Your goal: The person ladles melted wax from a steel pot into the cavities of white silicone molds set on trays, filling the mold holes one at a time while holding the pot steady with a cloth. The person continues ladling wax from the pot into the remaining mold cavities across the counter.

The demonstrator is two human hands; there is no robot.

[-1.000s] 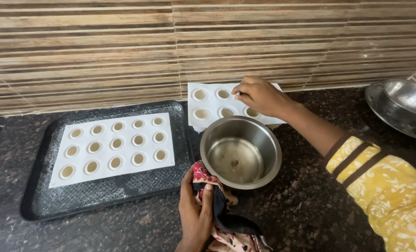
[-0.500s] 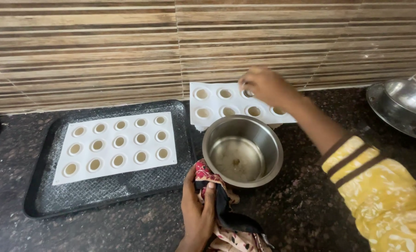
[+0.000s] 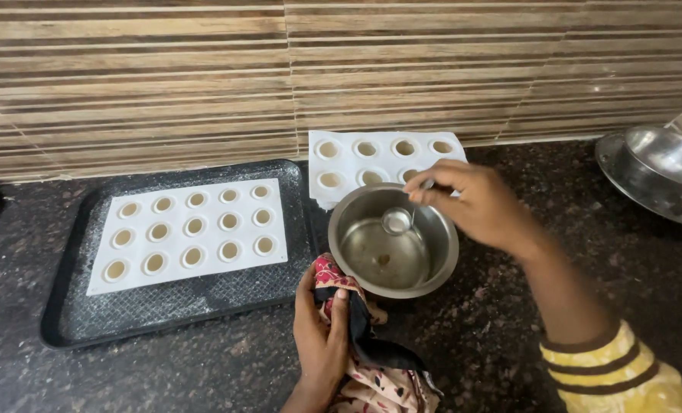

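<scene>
Over steel bowl point(image 3: 393, 239): right hand point(image 3: 475, 203) pinching small spoon point(image 3: 399, 220); left hand point(image 3: 322, 336) clutching cloth point(image 3: 356, 321).

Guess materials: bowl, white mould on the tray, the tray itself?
Bowl: likely stainless steel, shiny with reflections. White mould: probably silicone, matte and thin, though plastic is possible. Tray: dark, textured, maybe coated metal; unclear.
</scene>
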